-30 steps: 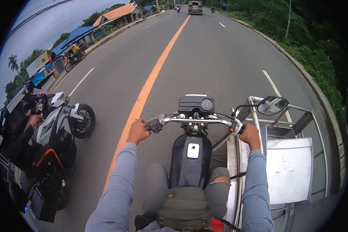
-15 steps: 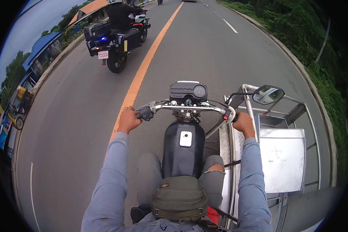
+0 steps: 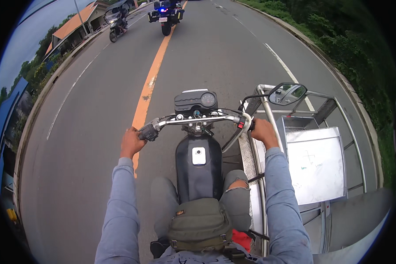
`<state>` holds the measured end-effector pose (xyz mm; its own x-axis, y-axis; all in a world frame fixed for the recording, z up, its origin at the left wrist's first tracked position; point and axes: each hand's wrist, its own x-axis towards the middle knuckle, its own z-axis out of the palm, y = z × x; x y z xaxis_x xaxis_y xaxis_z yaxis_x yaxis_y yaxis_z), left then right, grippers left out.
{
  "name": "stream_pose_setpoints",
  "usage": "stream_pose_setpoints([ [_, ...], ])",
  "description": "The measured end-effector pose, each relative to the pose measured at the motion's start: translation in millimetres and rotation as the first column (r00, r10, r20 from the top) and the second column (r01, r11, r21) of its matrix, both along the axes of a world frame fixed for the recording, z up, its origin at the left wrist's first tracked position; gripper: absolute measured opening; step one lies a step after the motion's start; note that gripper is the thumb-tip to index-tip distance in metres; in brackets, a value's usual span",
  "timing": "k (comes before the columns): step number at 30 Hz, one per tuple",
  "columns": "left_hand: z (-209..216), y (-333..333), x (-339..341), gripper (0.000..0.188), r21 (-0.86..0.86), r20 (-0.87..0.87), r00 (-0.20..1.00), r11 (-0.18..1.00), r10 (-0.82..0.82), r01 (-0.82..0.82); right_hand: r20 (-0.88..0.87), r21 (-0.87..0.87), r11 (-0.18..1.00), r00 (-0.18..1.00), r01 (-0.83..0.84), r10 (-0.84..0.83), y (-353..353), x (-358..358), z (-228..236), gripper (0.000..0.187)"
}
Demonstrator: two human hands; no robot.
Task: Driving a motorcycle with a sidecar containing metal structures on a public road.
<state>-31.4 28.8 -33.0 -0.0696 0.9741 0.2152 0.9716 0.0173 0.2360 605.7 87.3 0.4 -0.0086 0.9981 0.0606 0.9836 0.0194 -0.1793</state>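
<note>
My left hand (image 3: 132, 143) is wrapped round the left grip of a motorcycle handlebar (image 3: 213, 119), beside a black switch block (image 3: 149, 132). At the other end my right hand (image 3: 265, 133) closes round the right grip, next to a red switch. Most of both grips is hidden by the fingers. Just beyond the bar sits a black instrument cluster (image 3: 196, 102) with a round dial. Between my knees is the black fuel tank (image 3: 199, 176), with a small white device (image 3: 199, 155) on top. An olive-green bag (image 3: 200, 222) rests in my lap.
A metal-framed sidecar (image 3: 358, 152) with a white panel (image 3: 316, 169) runs along my right; a mirror (image 3: 288, 94) stands above it. Ahead, a motorcycle with boxes (image 3: 165, 17) rides at the orange line (image 3: 147, 99). A canopied motorbike (image 3: 115, 24) faces me at left. Greenery borders the right kerb.
The motorcycle with boxes has pulled farther ahead and across to the orange line. The canopied motorbike has come into view at left. Both my hands keep hold of the handlebar, which sits slightly farther left.
</note>
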Motion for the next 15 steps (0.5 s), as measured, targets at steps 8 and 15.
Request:
stream_pose_setpoints([
  [8,3,-6,5,0.044,0.029,-0.008,1.000,1.000,0.010,-0.010,-0.050,0.065,0.997,0.998,0.050,-0.047,-4,0,1,0.041],
  [15,6,-7,2,0.043,0.027,0.023,1.000,1.000,0.003,-0.004,-0.068,0.088,0.996,0.997,0.028,-0.022,-2,-2,3,0.042],
])
